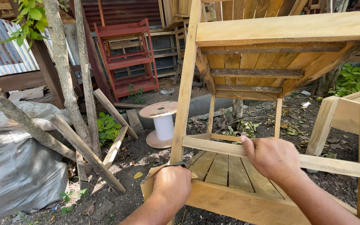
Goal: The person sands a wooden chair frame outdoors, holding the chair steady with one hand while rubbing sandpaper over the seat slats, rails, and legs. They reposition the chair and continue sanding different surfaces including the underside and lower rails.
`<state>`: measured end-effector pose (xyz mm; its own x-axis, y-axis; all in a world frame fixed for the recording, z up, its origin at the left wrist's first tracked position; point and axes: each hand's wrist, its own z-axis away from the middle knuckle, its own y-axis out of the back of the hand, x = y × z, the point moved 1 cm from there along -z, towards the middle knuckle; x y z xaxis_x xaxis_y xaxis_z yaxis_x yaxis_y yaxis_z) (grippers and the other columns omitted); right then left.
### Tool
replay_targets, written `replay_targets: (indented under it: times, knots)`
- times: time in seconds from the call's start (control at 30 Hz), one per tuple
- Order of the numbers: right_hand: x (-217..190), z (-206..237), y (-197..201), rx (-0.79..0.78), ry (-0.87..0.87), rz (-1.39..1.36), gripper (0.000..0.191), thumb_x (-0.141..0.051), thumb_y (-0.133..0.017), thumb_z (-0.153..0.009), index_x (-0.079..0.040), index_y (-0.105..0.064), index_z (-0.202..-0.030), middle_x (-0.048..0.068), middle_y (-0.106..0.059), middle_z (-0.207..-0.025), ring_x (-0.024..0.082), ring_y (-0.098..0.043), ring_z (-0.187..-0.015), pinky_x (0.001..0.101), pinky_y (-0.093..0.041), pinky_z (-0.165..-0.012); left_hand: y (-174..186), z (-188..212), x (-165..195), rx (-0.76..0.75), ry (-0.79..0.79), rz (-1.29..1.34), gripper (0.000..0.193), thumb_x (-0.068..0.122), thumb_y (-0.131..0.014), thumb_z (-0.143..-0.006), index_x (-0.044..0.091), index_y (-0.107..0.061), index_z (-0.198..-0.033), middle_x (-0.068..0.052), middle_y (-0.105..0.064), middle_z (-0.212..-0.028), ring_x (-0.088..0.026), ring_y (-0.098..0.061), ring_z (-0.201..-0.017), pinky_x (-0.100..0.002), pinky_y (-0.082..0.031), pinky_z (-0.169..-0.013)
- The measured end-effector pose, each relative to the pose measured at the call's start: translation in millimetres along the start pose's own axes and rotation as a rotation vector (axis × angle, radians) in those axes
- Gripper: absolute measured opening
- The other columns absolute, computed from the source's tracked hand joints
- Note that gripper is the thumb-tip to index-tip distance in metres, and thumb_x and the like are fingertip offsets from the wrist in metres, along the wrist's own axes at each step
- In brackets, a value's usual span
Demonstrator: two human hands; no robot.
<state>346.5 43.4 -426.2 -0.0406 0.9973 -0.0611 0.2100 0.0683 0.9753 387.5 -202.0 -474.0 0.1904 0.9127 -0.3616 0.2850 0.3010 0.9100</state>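
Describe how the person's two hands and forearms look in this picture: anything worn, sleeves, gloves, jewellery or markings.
Both hands are bare: the left hand and the right hand wear no gloves, and no rings show on the visible fingers. Both forearms are uncovered as far as the picture's lower edge, with no sleeve, watch or wristband in view. No tattoos, bandages or other markings can be seen.

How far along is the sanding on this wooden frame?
The frame stands fully assembled, its slats fitted. The left hand presses sandpaper at the foot of the upright post; the right hand steadies the cross rail. The wood looks bare and unfinished; sanded areas cannot be told.
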Motion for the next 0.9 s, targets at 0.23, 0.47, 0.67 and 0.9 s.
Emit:
replay_targets:
  times: [0.23, 0.47, 0.67, 0.9]
  knots:
    - [-47, 1, 12, -0.009, 0.220, 0.022, 0.077, -0.083, -0.035, -0.086, -0.020, -0.077, -0.102, 0.013, -0.077, -0.086, 0.032, -0.075, -0.090, 0.0468, -0.060, -0.082, 13, 0, -7, -0.028, 0.187, 0.154, 0.011, 0.012, -0.065, -0.091, 0.012, -0.077, -0.091, -0.012, -0.077, -0.086, -0.026, -0.077, -0.079, -0.037, -0.061, -0.066]
    - [-49, -6, 13, -0.053, 0.171, 0.030, 0.091, -0.084, -0.029, -0.091, -0.009, -0.080, -0.087, 0.016, -0.076, -0.088, 0.034, -0.075, -0.091, 0.0468, -0.060, -0.084, -4, -3, -3, -0.083, 0.117, 0.056, 0.015, 0.009, -0.065, -0.090, 0.013, -0.079, -0.086, -0.011, -0.076, -0.085, -0.026, -0.076, -0.081, -0.037, -0.060, -0.066]
    - [-45, -6, 11, 0.009, 0.193, 0.003, 0.092, -0.084, -0.029, -0.089, -0.009, -0.081, -0.083, 0.017, -0.076, -0.087, 0.034, -0.075, -0.091, 0.0466, -0.060, -0.083, -3, -2, 2, 0.077, 0.228, 0.179, 0.008, 0.014, -0.069, -0.088, 0.015, -0.077, -0.087, -0.008, -0.077, -0.082, -0.025, -0.076, -0.079, -0.036, -0.059, -0.066]
    - [-39, -3, 8, -0.049, 0.207, 0.008, 0.093, -0.085, -0.027, -0.090, -0.009, -0.080, -0.082, 0.015, -0.076, -0.084, 0.031, -0.076, -0.087, 0.0467, -0.061, -0.078, 15, -7, 15, -0.059, 0.229, 0.003, 0.010, 0.013, -0.069, -0.090, 0.014, -0.078, -0.095, -0.008, -0.077, -0.093, -0.024, -0.076, -0.086, -0.035, -0.060, -0.068]
